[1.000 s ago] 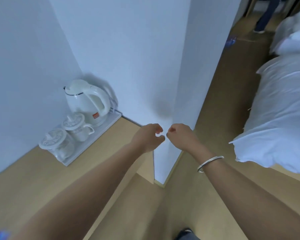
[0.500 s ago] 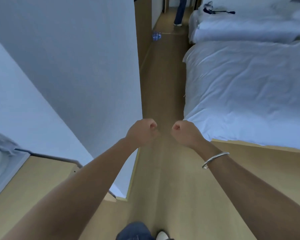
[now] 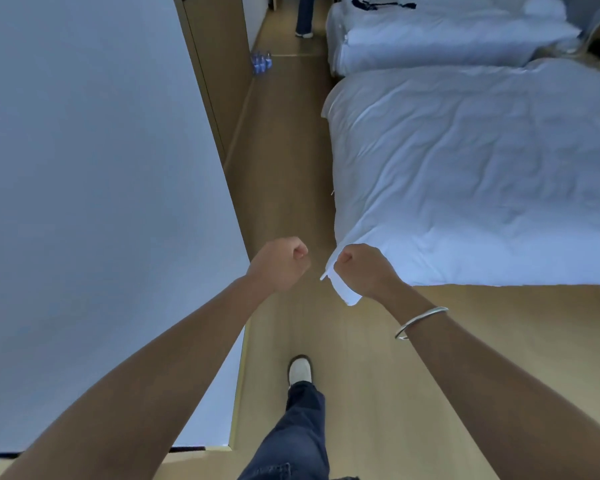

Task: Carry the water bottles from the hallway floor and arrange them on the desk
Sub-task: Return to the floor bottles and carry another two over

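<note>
A plain white wall [image 3: 94, 188] fills the left side, its corner ending at a strip of light wooden floor [image 3: 284, 161] that runs away down the room. Far along that strip, against the wall's foot, a small cluster of water bottles [image 3: 261, 62] stands on the boards. The left hand [image 3: 280, 263] is curled into an empty fist, the right hand [image 3: 362, 270] likewise, just apart from it. A silver bangle [image 3: 419, 322] circles the right wrist. Right of the passage, a white-covered bed [image 3: 475, 174] sits, with a second bed [image 3: 440, 36] beyond.
</note>
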